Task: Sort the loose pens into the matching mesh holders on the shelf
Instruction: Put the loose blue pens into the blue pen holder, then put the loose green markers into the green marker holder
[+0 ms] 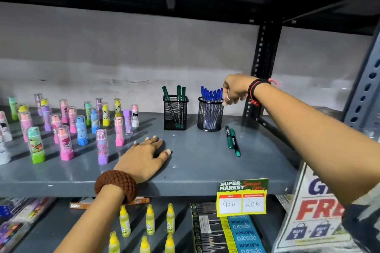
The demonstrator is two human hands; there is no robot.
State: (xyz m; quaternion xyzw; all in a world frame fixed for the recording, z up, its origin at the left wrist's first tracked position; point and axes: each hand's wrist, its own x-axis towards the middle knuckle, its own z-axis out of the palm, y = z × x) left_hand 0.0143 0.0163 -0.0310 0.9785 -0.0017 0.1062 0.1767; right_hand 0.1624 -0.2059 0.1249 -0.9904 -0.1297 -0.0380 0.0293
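Two black mesh holders stand on the grey shelf (195, 162). The square holder (175, 113) has three green pens upright in it. The round holder (210, 115) is full of several blue pens (211, 94). My right hand (235, 89) hovers at the round holder's right rim, fingers pinched around the top of the rightmost blue pen. Two green pens (232, 139) lie loose on the shelf just right of the round holder. My left hand (145, 157) lies flat and empty on the shelf in front of the square holder.
Several pastel stick-shaped items (67, 127) stand over the shelf's left half. A dark upright post (261, 68) rises behind my right wrist. A yellow price tag (241, 197) hangs from the shelf edge. Yellow bottles (150, 222) and pencil boxes sit on the shelf below.
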